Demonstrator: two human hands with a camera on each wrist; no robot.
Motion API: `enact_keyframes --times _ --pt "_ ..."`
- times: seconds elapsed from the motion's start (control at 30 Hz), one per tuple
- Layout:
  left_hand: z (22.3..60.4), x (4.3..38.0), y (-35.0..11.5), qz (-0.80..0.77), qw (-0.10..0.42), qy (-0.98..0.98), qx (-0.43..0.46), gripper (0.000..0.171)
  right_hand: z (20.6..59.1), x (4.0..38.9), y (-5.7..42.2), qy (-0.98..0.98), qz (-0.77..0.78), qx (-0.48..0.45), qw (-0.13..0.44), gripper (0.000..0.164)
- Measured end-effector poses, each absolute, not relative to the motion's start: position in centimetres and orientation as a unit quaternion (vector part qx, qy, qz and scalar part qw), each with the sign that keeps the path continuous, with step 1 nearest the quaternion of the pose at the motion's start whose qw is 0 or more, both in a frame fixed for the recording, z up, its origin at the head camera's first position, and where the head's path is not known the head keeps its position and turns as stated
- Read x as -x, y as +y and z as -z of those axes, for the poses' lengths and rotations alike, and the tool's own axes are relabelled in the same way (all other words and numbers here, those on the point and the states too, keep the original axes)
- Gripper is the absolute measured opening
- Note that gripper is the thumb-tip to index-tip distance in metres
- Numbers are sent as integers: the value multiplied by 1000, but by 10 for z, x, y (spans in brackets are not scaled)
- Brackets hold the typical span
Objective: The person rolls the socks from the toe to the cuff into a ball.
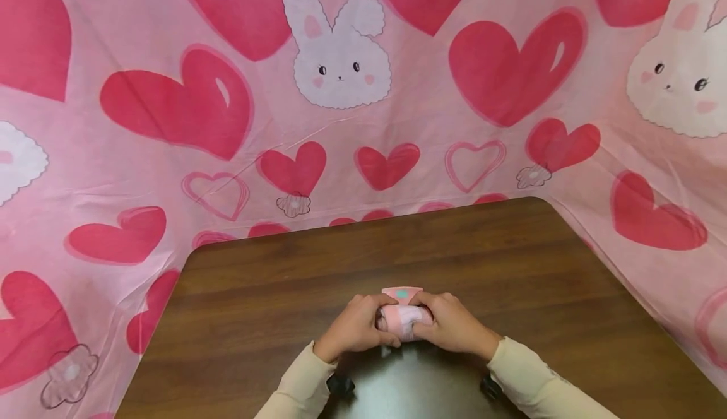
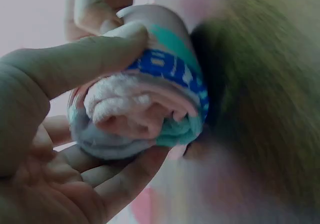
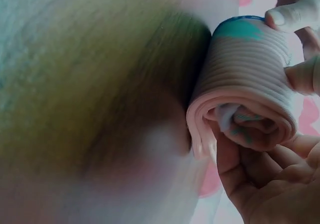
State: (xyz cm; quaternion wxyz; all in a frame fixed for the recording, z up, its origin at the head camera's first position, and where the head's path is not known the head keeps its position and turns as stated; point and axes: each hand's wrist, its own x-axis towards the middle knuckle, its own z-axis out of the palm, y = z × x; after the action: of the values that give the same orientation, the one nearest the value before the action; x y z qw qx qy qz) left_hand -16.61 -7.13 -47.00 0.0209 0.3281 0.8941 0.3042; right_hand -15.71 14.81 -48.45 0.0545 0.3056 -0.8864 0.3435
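Observation:
A pair of pink socks, rolled into a thick bundle, is held low over the near middle of the table. From its left end my left hand grips it, with the thumb on the outside and fingers beneath. My right hand holds the other end. In the left wrist view the socks show fuzzy folded layers and a blue patterned band. The right wrist view shows ribbed pink fabric on the socks, a teal patch and a spiral of layers. A pink flap with a teal mark extends beyond the roll.
The dark wooden table has rounded far corners. Behind and beside it hangs a pink cloth printed with red hearts and white rabbits. Black wrist devices sit below both sleeves.

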Motion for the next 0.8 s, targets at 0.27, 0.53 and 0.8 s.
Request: enact_keyframes --times 0.27,0.53,0.8 --pt "472 171 -75 -390 81 879 -263 47 483 160 151 -881 -386 -273 3 21" --pt "478 175 -74 -442 111 865 -212 27 484 165 154 -875 -416 -245 -33 17" --pt "477 170 -74 -442 96 869 -200 47 483 169 155 -880 -423 -208 -57 14"
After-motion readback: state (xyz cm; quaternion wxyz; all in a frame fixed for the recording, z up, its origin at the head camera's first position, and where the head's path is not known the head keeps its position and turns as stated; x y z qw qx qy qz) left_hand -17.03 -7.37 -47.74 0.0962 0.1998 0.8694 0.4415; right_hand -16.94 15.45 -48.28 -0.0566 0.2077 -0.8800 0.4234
